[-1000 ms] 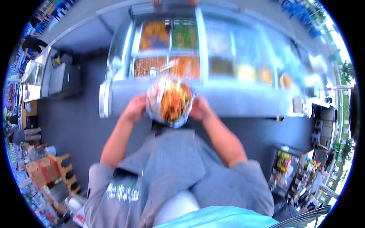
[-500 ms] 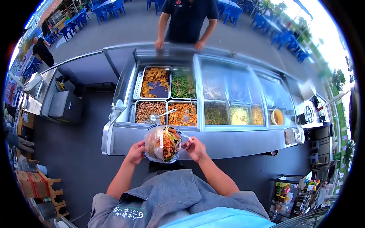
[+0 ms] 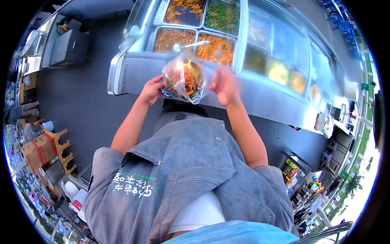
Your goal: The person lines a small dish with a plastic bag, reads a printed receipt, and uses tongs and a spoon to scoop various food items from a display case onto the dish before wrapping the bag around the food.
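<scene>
A bowl of mixed food [image 3: 190,79], covered and surrounded by a clear plastic bag [image 3: 174,73], is in front of my body at the counter's near edge. My left hand [image 3: 152,90] grips the bowl's left rim, its fingers pressed at the side. My right hand [image 3: 226,86] is raised just right of the bag, with a small gap between them. Motion blurs its fingers, so whether they hold anything cannot be made out. Beyond the bowl are metal trays of peanuts [image 3: 172,40] and orange-coloured food [image 3: 215,48]. A spoon [image 3: 177,49] rests across these two trays.
Green beans [image 3: 221,16] and fried slices [image 3: 183,11] fill trays farther back. Glass panels [image 3: 280,32] cover more trays on the right. A metal counter edge [image 3: 138,75] runs behind the bowl. Stools [image 3: 65,152] and a cardboard box [image 3: 40,151] stand lower left.
My right hand has come away from the bag edge and moved right. The view has turned and dipped, and the person across the counter is out of view. My left hand keeps the bowl.
</scene>
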Motion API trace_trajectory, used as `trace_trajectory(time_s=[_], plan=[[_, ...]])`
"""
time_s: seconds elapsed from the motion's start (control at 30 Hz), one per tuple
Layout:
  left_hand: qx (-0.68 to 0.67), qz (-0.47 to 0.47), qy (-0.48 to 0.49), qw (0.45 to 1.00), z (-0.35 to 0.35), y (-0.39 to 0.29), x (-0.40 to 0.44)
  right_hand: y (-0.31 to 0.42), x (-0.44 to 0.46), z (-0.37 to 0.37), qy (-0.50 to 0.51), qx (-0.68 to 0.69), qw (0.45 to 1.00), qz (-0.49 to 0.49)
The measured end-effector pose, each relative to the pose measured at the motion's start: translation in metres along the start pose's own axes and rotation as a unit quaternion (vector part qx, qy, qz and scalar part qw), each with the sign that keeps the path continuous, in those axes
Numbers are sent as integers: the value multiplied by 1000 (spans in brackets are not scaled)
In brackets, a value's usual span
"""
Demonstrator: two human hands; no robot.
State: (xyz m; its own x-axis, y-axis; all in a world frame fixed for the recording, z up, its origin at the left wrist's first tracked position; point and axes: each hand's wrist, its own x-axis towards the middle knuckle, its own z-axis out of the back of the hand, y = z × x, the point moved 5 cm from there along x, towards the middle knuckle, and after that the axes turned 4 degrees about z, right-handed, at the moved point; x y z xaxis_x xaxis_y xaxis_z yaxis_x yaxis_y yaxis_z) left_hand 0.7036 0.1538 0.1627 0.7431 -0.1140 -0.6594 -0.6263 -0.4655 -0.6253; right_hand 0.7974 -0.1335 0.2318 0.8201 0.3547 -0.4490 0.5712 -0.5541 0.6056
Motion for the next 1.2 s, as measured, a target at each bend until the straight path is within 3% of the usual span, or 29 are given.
trace_trajectory(time_s=[0.13, 0.27, 0.3, 0.37, 0.63, 0.7, 0.73, 0.77, 0.83, 0.9, 0.97, 1.03, 1.07, 1.13, 1.2], plan=[[40, 7, -36, 999, -3, -9, -3, 5, -1, -14, 20, -4, 1000, 9], [59, -57, -74, 994, 9, -3, -1, -4, 3, -8, 19, -3, 1000, 10], [89, -20, -113, 989, -8, -10, -5, -5, 3, -13, 9, -14, 1000, -10], [62, 23, -68, 996, 13, 15, -1, -8, -5, -11, 7, -7, 1000, -5], [206, -3, -155, 966, 34, 13, 26, -22, 1, 0, -5, -98, 995, 12], [257, -48, -163, 951, 38, 14, 27, -31, 12, 24, -65, -181, 974, 116], [373, -91, -185, 905, 42, 13, 24, -34, 13, 36, -91, -161, 973, 137], [373, -91, -185, 905, 55, 13, 25, -36, 30, 41, -91, -162, 973, 137], [484, -76, -193, 850, 85, 22, 47, -40, 13, 71, -116, -96, 979, 136], [354, -161, -123, 913, 56, -5, 24, -24, -3, 82, -168, -114, 969, 140], [389, -123, -128, 904, 79, -1, 59, -14, -28, 103, -261, -74, 949, 160], [324, -134, -155, 924, 68, 3, 53, 28, -33, 174, -314, -94, 913, 243], [271, -125, -178, 938, 91, -2, 25, 43, -39, 173, -331, -92, 906, 247], [243, -67, -185, 950, 69, -16, 9, 86, -98, 212, -436, -99, 848, 285], [233, -69, -175, 954, 80, -9, 15, 129, -140, 271, -514, -108, 791, 314]])
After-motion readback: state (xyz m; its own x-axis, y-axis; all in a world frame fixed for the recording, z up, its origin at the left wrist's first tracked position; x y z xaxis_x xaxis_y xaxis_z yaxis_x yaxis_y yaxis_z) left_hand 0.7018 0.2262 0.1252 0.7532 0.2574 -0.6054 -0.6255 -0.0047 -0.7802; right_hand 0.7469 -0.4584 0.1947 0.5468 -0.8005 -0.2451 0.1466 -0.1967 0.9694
